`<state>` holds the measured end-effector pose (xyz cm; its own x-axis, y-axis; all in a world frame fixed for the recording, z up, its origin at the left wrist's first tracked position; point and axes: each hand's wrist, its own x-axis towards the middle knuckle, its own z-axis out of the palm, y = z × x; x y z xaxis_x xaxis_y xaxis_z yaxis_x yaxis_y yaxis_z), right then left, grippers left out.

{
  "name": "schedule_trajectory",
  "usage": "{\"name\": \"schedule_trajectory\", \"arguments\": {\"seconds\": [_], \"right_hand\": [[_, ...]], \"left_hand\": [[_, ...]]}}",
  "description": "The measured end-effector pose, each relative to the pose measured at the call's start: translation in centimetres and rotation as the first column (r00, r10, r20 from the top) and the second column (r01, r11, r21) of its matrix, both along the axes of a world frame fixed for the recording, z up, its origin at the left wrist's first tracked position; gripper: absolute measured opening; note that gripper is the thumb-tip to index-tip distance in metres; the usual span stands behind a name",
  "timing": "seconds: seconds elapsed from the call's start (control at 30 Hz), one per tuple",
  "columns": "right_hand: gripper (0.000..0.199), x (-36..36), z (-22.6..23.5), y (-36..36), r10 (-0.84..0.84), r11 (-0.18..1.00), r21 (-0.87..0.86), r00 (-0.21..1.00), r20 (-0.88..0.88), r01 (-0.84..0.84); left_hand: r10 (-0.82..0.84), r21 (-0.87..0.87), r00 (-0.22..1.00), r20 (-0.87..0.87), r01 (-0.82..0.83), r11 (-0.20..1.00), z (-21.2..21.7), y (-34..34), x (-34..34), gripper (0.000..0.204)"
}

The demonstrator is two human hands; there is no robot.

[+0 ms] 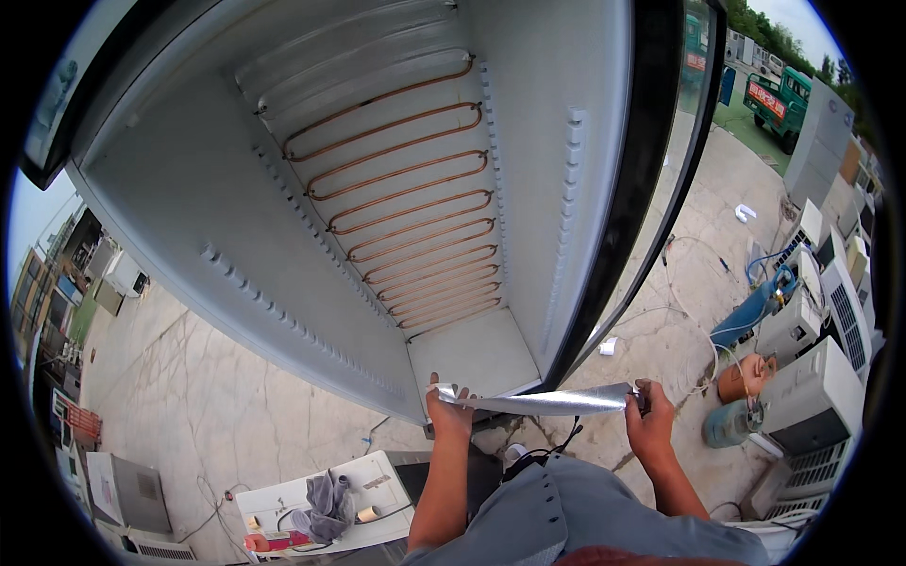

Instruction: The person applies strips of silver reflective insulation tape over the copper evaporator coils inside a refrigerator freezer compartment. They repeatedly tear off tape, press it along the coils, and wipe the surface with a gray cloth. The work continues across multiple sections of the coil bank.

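A silver foil strip (552,404) spans both hands, running from the left hand (450,407) toward three o'clock. Its left end lies gripped between left thumb and partly spread fingers; the right hand (651,416) pinches the other end. The white cabinet floor (477,351) sits toward twelve o'clock.

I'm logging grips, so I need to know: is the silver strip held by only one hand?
No, the left hand and the right hand each hold an end of the silver strip.
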<state>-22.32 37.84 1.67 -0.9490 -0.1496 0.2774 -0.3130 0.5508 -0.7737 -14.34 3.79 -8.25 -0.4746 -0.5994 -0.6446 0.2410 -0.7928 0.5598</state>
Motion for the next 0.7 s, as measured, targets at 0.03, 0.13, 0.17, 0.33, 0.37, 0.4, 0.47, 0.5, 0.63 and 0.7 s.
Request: {"name": "schedule_trajectory", "arguments": {"seconds": [0.03,0.13,0.17,0.33,0.37,0.4,0.47,0.5,0.63,0.7], "right_hand": [[0.023,0.1,0.4,-0.2,-0.001,1.0,0.006,1.0,-0.029,0.001],[0.026,-0.2,1.1,-0.8,-0.036,0.999,-0.014,0.996,-0.087,0.035],[0.027,-0.3,1.3,-1.0,-0.054,0.998,-0.028,0.993,-0.101,0.052],[0.019,-0.7,2.8,-2.0,-0.096,0.984,-0.158,0.991,-0.088,0.081],[0.017,-0.8,2.9,-2.1,-0.104,0.982,-0.168,0.989,-0.103,0.085],[0.013,-0.8,3.1,-2.3,-0.126,0.975,-0.195,0.985,-0.118,0.102],[0.011,-1.0,3.3,-3.0,-0.17,0.951,-0.282,0.976,-0.138,0.126],[0.011,-1.1,3.3,-3.4,-0.19,0.937,-0.323,0.971,-0.146,0.135],[0.009,-1.0,4.6,-5.2,-0.294,0.86,-0.475,0.943,-0.156,0.189],[0.01,-0.9,5.7,-6.2,-0.356,0.837,-0.507,0.908,-0.223,0.204]], "left_hand": [[0.014,-0.034,0.998,-0.053,-0.016,0.999,-1.4,-0.6,0.2,0.053],[0.091,-0.077,0.974,-0.208,-0.109,0.991,-3.1,-2.2,-0.5,0.049],[0.112,-0.061,0.959,-0.261,-0.132,0.989,-2.9,-2.5,-1.0,0.049],[0.181,0.024,0.9,-0.397,-0.187,0.982,5.5,-3.0,-3.1,0.056],[0.155,-0.005,0.887,-0.435,-0.174,0.985,6.9,-3.3,-3.6,0.056],[0.123,-0.035,0.874,-0.47,-0.158,0.987,8.1,-3.6,-4.1,0.057],[0.063,-0.07,0.82,-0.569,-0.124,0.99,9.9,-4.7,-5.5,0.06],[0.045,-0.089,0.798,-0.6,-0.123,0.988,11.3,-5.2,-6.1,0.059],[-0.1,-0.208,0.697,-0.71,-0.072,0.975,16.4,-7.3,-8.8,0.054],[-0.184,-0.271,0.648,-0.74,-0.037,0.962,19.6,-8.1,-9.8,0.057]]}}
